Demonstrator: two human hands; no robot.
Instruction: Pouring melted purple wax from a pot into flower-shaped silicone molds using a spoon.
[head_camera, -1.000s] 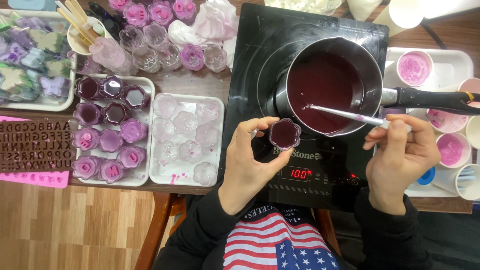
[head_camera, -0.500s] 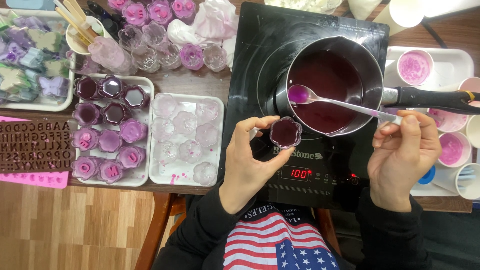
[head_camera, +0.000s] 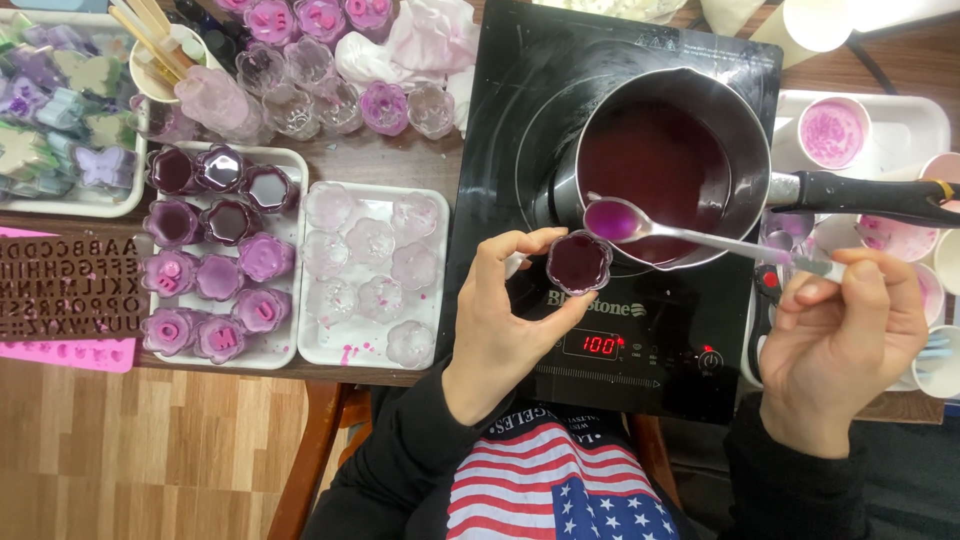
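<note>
My left hand grips a small flower-shaped clear cup filled with dark purple liquid, held over the black induction cooker just in front of the pot. My right hand holds a clear plastic spoon by its handle. The spoon's bowl carries purple liquid and hovers just above and right of the cup, at the pot's near rim. The steel saucepan with a black handle holds dark purple liquid.
A white tray at left holds filled purple flower cups. A second white tray holds pale empty ones. Butterfly shapes, a brown letter mould, wooden sticks in a cup and more cups lie at the back left. Paper cups with pink residue stand at right.
The spoon rose out of the pot with purple liquid and moved toward the cup. My right hand shifted right and lower. The cup stayed nearly still.
</note>
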